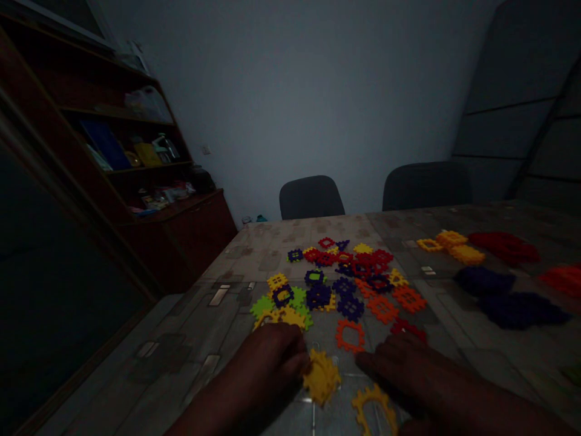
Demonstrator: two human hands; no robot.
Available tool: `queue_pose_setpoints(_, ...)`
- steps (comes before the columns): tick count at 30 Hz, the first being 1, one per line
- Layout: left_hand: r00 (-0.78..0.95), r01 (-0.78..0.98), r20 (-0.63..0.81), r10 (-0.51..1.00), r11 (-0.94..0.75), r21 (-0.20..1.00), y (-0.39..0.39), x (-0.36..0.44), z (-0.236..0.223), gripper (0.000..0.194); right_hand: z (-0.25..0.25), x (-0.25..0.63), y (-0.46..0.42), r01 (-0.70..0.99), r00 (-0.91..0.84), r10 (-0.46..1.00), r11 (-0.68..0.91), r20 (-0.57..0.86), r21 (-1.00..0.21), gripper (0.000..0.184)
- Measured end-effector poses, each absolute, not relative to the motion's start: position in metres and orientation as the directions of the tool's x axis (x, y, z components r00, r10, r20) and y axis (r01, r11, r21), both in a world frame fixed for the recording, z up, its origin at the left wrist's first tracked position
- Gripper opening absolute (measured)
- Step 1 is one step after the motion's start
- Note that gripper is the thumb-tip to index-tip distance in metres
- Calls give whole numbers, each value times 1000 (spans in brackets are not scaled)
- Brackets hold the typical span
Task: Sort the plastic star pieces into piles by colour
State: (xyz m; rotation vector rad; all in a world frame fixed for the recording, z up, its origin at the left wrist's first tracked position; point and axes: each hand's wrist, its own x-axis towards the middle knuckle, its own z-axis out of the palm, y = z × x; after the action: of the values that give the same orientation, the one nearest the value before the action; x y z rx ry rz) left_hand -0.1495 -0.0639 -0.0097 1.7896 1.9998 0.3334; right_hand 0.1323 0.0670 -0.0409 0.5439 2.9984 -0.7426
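Observation:
The room is dim. My left hand [271, 357] is curled at the table's near edge, fingers pinched on a yellow interlocking tile [321, 376]. My right hand [399, 363] lies flat on the table beside it, fingers stretched out toward the tile, holding nothing. A yellow ring-shaped tile [374, 407] lies just below my right hand. An orange ring tile [350, 336] sits just beyond both hands. Farther out is a scatter of several flat tiles [345, 278] in red, purple, yellow, green and orange.
The patterned table [204, 339] also bears piles at the right: yellow [454, 245], red [503, 245], purple [508, 297]. Two dark chairs [311, 197] stand at the far edge. A wooden shelf unit [136, 175] with clutter fills the left wall.

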Motion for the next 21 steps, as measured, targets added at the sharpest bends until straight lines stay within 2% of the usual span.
queue_pose_setpoints(5,-30,863,-142,989,97,496,-73,-137,-8,16,-23,127,65,468,-884,379,734,-274,-492,82)
queue_pose_setpoints(10,50,812,-164,985,56,581,-78,-130,5,68,-13,118,58,461,-887,362,724,-287,-512,96)
queue_pose_setpoints(12,80,824,-199,977,48,564,-77,-124,6,77,-12,114,55,465,-884,358,742,-301,-482,101)
queue_pose_setpoints(14,96,845,-218,971,36,534,-75,-119,4,77,-12,110,53,465,-883,357,757,-305,-459,102)
queue_pose_setpoints(18,104,869,-232,967,25,494,-71,-116,-2,54,-15,115,54,459,-888,372,756,-270,-467,103)
queue_pose_setpoints(21,100,831,-220,970,41,555,-72,-120,-9,57,-19,124,58,400,-916,355,766,-187,-503,106)
